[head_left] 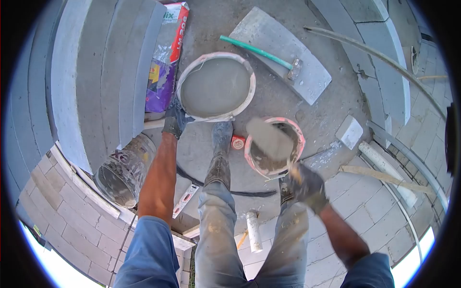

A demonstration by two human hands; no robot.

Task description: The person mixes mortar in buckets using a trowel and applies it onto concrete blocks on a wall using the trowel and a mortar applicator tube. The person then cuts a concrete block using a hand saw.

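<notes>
My left hand (175, 119), in a dark glove, grips the near left rim of a large round bucket (253, 77) filled with smooth grey wet mortar (216, 86). Some of its fingers are hidden. My right hand (309, 188), also gloved and slightly blurred, is closed round the wooden handle of a trowel (270, 139). The blade looks grey and coated, tilted over a smaller bucket (301, 139) with a pinkish rim. Grey material lines the inside of this smaller bucket.
A green-handled hammer (257, 49) lies across a concrete slab (307, 72). A cement bag (165, 62) stands left, near a clear bucket (120, 177). A red can (237, 142), a spirit level (185, 200), and pipes (389, 168) lie around my boots (221, 144). Curved concrete walls rise at both sides.
</notes>
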